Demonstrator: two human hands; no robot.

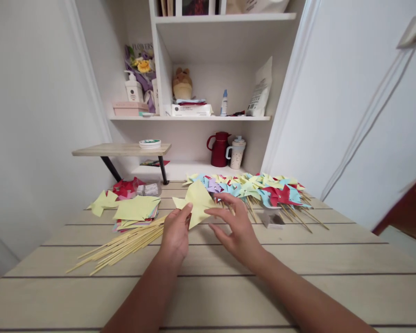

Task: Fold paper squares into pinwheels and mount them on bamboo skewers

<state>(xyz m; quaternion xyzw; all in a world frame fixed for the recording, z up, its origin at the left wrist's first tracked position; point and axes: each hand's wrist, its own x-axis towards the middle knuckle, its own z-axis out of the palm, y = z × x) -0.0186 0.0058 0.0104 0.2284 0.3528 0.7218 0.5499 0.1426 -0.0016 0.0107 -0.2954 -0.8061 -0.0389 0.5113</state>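
A pale yellow paper pinwheel blank [198, 203], cut into points, is pinched between the thumb and fingers of my left hand [177, 231]. My right hand [239, 226] is at the paper's right edge with its fingers spread and curved; whether a fingertip touches the paper is hard to tell. Below and left of my left hand lies a loose bundle of thin wooden sticks [125, 244]. Behind the sticks sits a stack of coloured paper sheets [136, 208], yellow on top. Another cut yellow piece [103, 202] lies left of the stack.
Several finished pinwheels on sticks [279, 195] lie along the table's back right. A small clear box [273, 219] stands before them. At the back left are red paper pieces [125, 187], a clear container [149, 188] and a raised wooden stand [121, 149]. A red jug [220, 150] and a cup [237, 153] stand behind.
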